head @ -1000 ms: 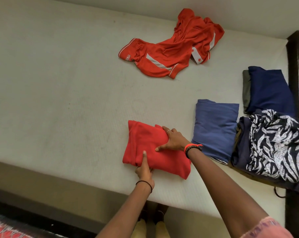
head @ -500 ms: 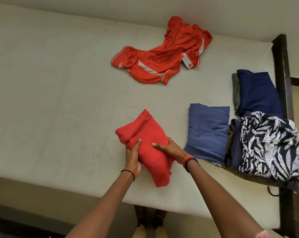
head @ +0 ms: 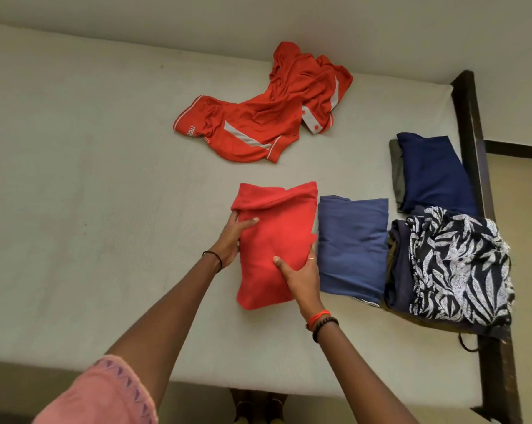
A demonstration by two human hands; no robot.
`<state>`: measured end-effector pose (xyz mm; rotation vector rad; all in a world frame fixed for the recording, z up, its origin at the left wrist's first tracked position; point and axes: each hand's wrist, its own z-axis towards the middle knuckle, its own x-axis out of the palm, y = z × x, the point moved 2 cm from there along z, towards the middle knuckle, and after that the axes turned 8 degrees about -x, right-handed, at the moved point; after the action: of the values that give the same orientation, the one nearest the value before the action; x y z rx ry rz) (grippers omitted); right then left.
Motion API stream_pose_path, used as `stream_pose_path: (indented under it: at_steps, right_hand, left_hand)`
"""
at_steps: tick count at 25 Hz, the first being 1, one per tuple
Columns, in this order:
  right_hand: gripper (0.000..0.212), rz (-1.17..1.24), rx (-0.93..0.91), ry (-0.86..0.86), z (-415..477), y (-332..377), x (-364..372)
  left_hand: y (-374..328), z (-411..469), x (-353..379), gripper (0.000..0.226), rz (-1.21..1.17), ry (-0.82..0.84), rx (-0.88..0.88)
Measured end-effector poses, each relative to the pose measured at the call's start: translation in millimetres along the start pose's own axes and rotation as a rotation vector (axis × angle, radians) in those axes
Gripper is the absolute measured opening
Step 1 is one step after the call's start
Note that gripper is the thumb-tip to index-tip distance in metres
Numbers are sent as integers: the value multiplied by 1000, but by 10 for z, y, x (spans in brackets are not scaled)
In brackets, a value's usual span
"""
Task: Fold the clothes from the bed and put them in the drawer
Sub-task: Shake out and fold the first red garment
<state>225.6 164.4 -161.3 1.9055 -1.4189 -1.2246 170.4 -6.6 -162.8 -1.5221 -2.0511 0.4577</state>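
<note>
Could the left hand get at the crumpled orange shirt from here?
Probably yes: the bed between the left hand and the orange shirt is bare. But its fingers are gripping the folded red cloth, which it must release first.

Folded garment (head: 277,243) left of folded stack (head: 352,246)

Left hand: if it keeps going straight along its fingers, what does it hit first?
The left hand points up-right across the folded red garment it grips; beyond that, probably the crumpled orange jersey, though depth is unclear.
</note>
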Motion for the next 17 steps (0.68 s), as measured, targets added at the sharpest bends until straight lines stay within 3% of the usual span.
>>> stream_pose_path:
  at_steps: [4,7,12,14,17]
  right_hand:
    - [103,-136,73,120,185,-222,-14]
    - [92,-202,86,180,230,-135,-88]
    - [71,-379,105,169,248,10,-179]
    - [61,-479,47,138,268,171,-191]
    - [51,-613,-47,144,301,440,-180]
  left_hand:
    - [117,364,-151,72,190,-216,39]
    - [58,496,-235,71,320,-276,77]
    - [-3,353,-136,68,280,-271,67]
    - [163,204,-104,80,255,-291,4]
    - [528,-23,-35,116,260,-309,-86]
